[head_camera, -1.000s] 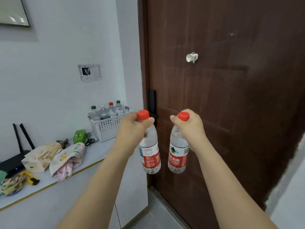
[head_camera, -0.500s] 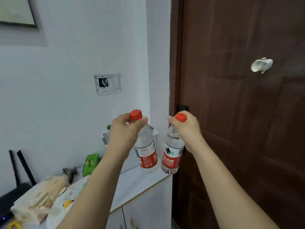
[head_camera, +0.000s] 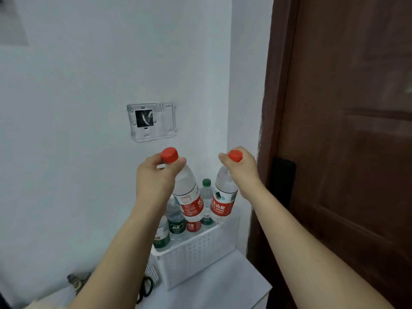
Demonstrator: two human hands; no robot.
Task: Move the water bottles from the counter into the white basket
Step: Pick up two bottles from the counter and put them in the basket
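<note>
Each grip pinches a clear red-capped bottle (head_camera: 188, 195) by its neck above the perforated white basket (head_camera: 196, 253).

Bottles (head_camera: 176, 221) in basket (head_camera: 196, 253), on counter (head_camera: 223, 284).

Two clear red-capped water bottles (head_camera: 189, 197) (head_camera: 223, 197), red labels, hang upright above white perforated basket (head_camera: 196, 253) containing several upright bottles

Bottles (head_camera: 189, 197) now over basket (head_camera: 196, 253)
</note>
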